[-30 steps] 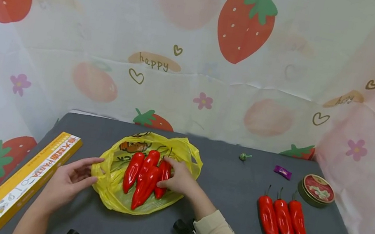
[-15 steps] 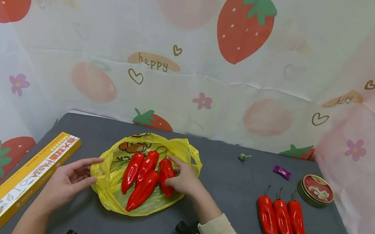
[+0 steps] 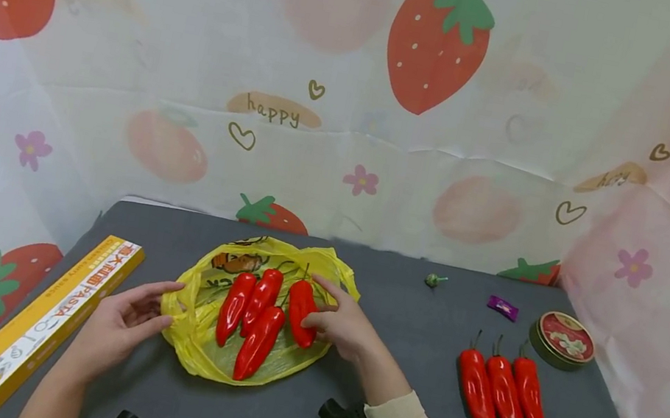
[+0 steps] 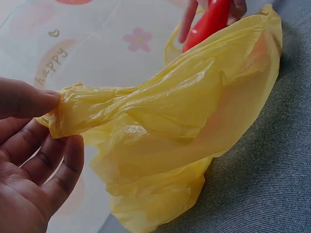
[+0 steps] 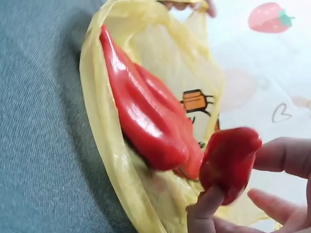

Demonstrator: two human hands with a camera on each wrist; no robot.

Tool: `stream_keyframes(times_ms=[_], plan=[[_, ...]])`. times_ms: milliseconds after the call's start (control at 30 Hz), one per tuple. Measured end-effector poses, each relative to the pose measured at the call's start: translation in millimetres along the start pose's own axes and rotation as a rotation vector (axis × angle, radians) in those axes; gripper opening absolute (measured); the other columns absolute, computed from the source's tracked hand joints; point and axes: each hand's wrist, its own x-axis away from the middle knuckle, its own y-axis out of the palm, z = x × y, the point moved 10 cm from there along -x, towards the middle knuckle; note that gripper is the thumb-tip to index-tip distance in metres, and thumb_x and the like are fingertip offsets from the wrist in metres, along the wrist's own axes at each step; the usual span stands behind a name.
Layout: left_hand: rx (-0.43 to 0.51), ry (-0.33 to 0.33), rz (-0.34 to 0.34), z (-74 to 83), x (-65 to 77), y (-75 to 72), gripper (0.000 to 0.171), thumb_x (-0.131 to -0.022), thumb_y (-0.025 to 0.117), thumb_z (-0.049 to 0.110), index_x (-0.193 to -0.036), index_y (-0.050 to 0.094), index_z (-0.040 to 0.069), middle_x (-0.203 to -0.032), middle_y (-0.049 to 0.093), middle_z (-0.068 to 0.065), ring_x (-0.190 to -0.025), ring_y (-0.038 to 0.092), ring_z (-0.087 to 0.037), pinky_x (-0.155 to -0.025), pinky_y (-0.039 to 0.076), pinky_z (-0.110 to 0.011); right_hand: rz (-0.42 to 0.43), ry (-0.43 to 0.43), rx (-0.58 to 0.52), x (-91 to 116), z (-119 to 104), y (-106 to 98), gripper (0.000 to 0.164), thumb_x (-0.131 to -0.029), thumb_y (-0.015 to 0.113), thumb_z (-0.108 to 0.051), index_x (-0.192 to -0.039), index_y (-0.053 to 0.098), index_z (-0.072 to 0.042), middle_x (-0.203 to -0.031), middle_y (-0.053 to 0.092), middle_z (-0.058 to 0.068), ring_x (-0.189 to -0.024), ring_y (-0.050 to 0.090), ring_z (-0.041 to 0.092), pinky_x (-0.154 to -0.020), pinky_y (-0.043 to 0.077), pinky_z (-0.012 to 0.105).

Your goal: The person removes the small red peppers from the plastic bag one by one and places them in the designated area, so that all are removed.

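Observation:
A yellow plastic bag (image 3: 185, 351) lies with its mouth spread wide on the dark grey table. My left hand (image 3: 114, 331) pinches its left rim between thumb and fingers, as the left wrist view shows closely. Inside the bag lie a left red chili pepper (image 3: 234, 309), a middle pepper (image 3: 262, 297) and a front pepper (image 3: 259, 345). My right hand (image 3: 344, 324) holds another glossy red chili pepper (image 3: 301, 311) at the bag's right side. In the right wrist view, thumb and finger grip that pepper (image 5: 228, 162) from both sides, apart from the other peppers.
A long yellow pasta box (image 3: 42, 322) slants along the left edge. At right lie three more red peppers (image 3: 506, 400), near a round tin (image 3: 567, 336) and a purple wrapped sweet (image 3: 502, 308). A small green item (image 3: 433, 280) sits farther back. Printed cloth (image 3: 362, 94) hangs behind.
My right hand has shifted rightward with its pepper, which now stands apart from the others. The front pepper in the bag has turned slightly. My left hand stays on the rim.

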Motion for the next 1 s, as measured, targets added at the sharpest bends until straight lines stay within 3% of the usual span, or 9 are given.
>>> stream_keyframes(times_ms=[133,400,700,1000], plan=[[-0.002,0.000,0.000,-0.2,-0.1,-0.1,0.043,-0.097,0.067,0.010,-0.139,0.057,0.001,-0.122,0.068,-0.008,-0.100,0.065,-0.005,-0.083,0.056,-0.017,-0.041,-0.003,-0.074,5.2,-1.1,-0.3,0.076,-0.087,0.069,0.000,-0.153,0.044,-0.027,-0.122,0.061,0.019,-0.096,0.064,0.024,-0.076,0.061,0.036],[-0.009,0.004,0.005,0.1,-0.2,-0.9,0.043,-0.097,0.067,0.010,-0.138,0.058,0.002,-0.123,0.067,-0.010,-0.100,0.065,-0.004,-0.083,0.056,-0.017,-0.131,-0.060,-0.124,17.1,-5.1,1.5,0.079,-0.090,0.068,0.000,-0.155,0.039,-0.036,-0.135,0.052,0.021,-0.108,0.062,0.028,-0.083,0.061,0.045],[-0.004,0.001,0.009,0.4,0.0,-2.0,0.043,-0.097,0.068,0.010,-0.138,0.058,0.002,-0.123,0.067,-0.011,-0.100,0.065,-0.005,-0.083,0.057,-0.017,-0.056,-0.127,-0.018,36.7,-16.2,-7.6,0.071,-0.088,0.072,-0.005,-0.149,0.046,-0.029,-0.130,0.054,0.022,-0.108,0.062,0.031,-0.079,0.062,0.046],[0.013,0.004,0.004,0.2,-0.2,-1.2,0.044,-0.097,0.067,0.008,-0.138,0.057,-0.001,-0.123,0.068,-0.004,-0.101,0.065,-0.003,-0.083,0.056,-0.016,0.004,-0.181,0.087,60.7,-25.0,-25.7,0.063,-0.090,0.075,-0.015,-0.144,0.046,-0.028,-0.132,0.054,0.019,-0.108,0.061,0.032,-0.076,0.061,0.042]])
